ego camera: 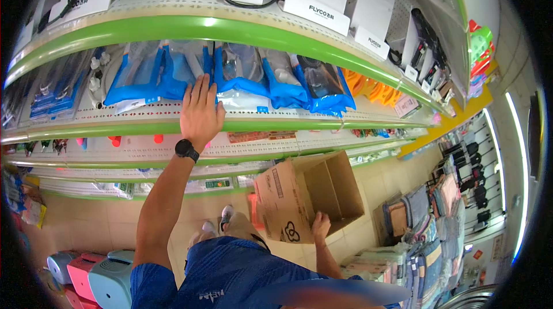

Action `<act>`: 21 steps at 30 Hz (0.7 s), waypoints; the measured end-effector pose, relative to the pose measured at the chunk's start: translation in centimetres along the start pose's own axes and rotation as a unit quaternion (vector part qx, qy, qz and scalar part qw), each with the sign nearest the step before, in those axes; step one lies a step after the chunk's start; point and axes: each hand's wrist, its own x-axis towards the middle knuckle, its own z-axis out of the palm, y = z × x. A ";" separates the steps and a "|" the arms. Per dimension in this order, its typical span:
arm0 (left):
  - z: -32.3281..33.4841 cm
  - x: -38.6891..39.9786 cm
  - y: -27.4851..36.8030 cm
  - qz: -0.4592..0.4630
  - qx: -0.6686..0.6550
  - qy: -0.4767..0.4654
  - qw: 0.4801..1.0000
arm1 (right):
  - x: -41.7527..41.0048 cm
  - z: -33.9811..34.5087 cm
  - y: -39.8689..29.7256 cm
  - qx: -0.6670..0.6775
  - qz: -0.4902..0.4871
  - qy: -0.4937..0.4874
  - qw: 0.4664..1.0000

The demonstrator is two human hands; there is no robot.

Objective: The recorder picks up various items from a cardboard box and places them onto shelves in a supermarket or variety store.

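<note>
My left hand (200, 112), with a black watch on the wrist, lies flat with fingers extended against blue-edged clear plastic packages (175, 88) on a shelf. It grips none of them. To its right stand more packages of this kind, one with a dark item (319, 80) inside. My right hand (320, 226) holds the near edge of an open cardboard box (283, 205), its fingers curled over the rim. The box hangs tilted beside my legs, and its visible interior shows bare cardboard.
Green-edged shelves (298, 125) span the front. Above are white Flyco display stands (317, 13); orange items (371, 86) sit farther right on the package shelf. Plastic stools (114, 276) stand behind me at left. Stacked folded textiles (432, 240) are at right. A red object (255, 212) is behind the box.
</note>
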 end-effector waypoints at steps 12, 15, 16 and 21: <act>-0.1 0.0 0.0 -0.005 0.006 0.003 1.000 | 16.3 -7.8 -28.0 0.441 -0.179 -0.056 0.878; 0.0 0.0 0.0 -0.005 0.004 0.000 1.000 | 18.7 -7.8 -31.9 0.447 -0.128 -0.130 0.876; 0.1 -0.1 -0.1 -0.001 0.003 0.003 1.000 | 19.3 -7.6 -32.6 0.444 -0.130 -0.153 0.873; 0.5 -0.3 -0.1 -0.011 0.013 0.005 1.000 | 22.1 -6.1 -35.0 0.438 -0.050 -0.200 0.875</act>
